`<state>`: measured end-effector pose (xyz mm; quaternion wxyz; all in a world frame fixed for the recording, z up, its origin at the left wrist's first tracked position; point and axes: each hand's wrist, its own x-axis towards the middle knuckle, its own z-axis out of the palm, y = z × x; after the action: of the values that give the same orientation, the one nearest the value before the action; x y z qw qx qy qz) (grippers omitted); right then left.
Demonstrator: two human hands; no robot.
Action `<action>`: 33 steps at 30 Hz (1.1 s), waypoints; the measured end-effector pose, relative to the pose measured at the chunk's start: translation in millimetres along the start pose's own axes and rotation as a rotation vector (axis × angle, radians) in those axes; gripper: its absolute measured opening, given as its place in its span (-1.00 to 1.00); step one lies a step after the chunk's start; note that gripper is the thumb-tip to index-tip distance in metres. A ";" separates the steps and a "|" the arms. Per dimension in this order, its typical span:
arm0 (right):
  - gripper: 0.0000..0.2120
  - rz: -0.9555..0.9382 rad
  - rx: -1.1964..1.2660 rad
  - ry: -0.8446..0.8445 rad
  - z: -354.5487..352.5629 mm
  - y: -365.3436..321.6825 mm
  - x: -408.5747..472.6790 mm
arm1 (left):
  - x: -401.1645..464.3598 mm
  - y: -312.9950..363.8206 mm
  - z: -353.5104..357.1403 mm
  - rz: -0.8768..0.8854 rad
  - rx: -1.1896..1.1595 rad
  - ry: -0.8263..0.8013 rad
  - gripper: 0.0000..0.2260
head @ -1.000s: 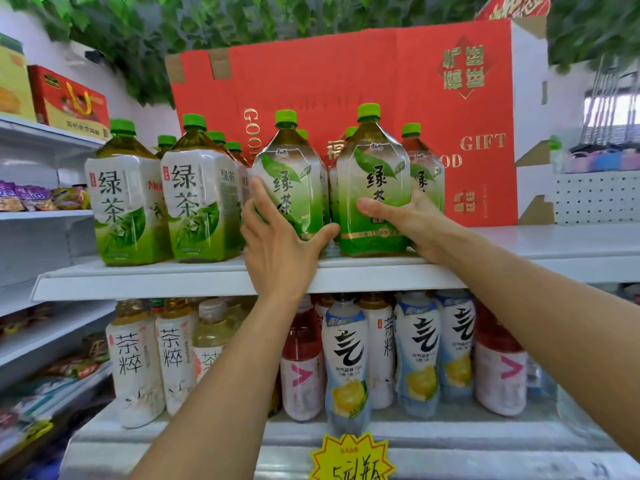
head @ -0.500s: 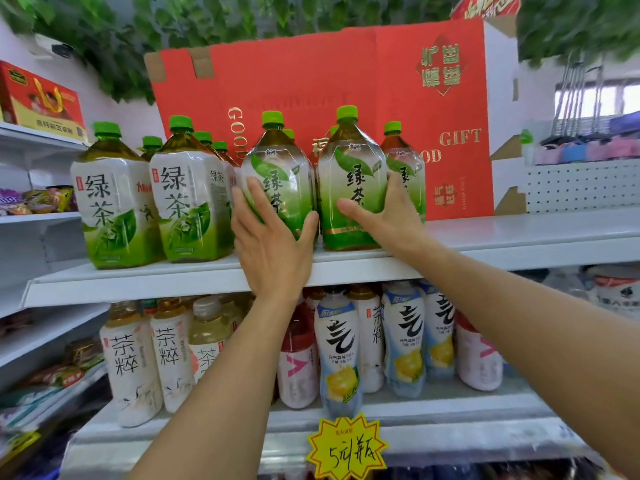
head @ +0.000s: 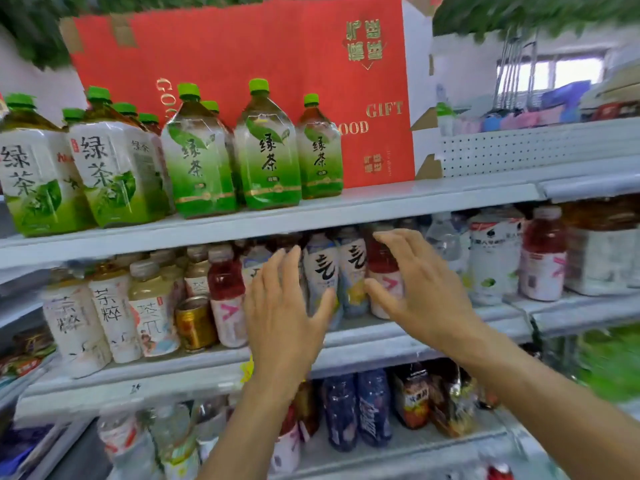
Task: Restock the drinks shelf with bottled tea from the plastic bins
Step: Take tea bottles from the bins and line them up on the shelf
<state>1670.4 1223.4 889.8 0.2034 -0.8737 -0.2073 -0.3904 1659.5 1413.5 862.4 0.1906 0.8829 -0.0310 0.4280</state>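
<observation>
White metal shelving (head: pixel 311 216) fills the view, with a big red gift box (head: pixel 263 64) standing at the back of the top shelf and green leaves hanging above it. Both hands are raised in front of the middle shelf (head: pixel 398 336), palms facing the drinks, and neither has hold of anything. The left hand (head: pixel 282 318) has its fingers straight and slightly spread, thumb out to the side; the right hand (head: pixel 420 292) is the same, fingers loosely extended. Whether any fingertip touches a bottle cannot be told, as the picture is blurred there.

Above the fingertips, on the top shelf, stand the green tea bottles (head: pixel 266 150) with green caps: three with deep green labels straight up from the hands, upright and just beside one another, and two larger ones with white and green labels (head: pixel 114 168) further to the left, with more caps showing behind them.

Between and just beyond the fingers are pale bottles with bold black brushwork (head: pixel 323 271) and red drinks with pink labels (head: pixel 227 296). Left of the left hand sit a gold can (head: pixel 195 322) and white-labelled tea bottles (head: pixel 112 313). Below the wrists, the bottom shelf holds dark blue bottles (head: pixel 356 407) and more drinks, blurred.
</observation>
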 end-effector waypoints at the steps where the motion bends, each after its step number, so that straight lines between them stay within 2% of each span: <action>1: -0.43 0.011 -0.007 -0.017 -7.7 12.5 -13.5 | -13.0 13.1 4.9 -0.022 -0.035 -0.027 -0.35; 10: -0.50 0.147 -0.062 -0.357 -57.0 147.0 -148.5 | -134.6 123.1 87.5 -0.184 -0.180 -0.415 -0.48; 17: -0.57 0.303 0.014 -0.659 -46.3 227.4 -249.6 | -255.2 161.7 144.4 -0.391 -0.222 -0.718 -0.52; 22: -0.56 0.366 0.121 -0.873 -7.1 239.2 -314.5 | -326.4 141.6 155.7 -0.638 -0.237 -0.880 -0.53; 27: -0.63 0.442 0.206 -1.046 50.5 230.1 -383.0 | -394.5 102.2 161.2 -0.952 -0.303 -0.913 -0.66; 33: -0.57 0.562 0.208 -1.311 118.9 212.3 -462.7 | -470.2 38.2 179.3 -1.265 -0.208 -0.977 -0.62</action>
<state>1570.2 1014.3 421.3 0.2121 -0.9247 -0.0901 0.3030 1487.6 1262.0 412.6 0.4429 0.7984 0.3552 -0.2004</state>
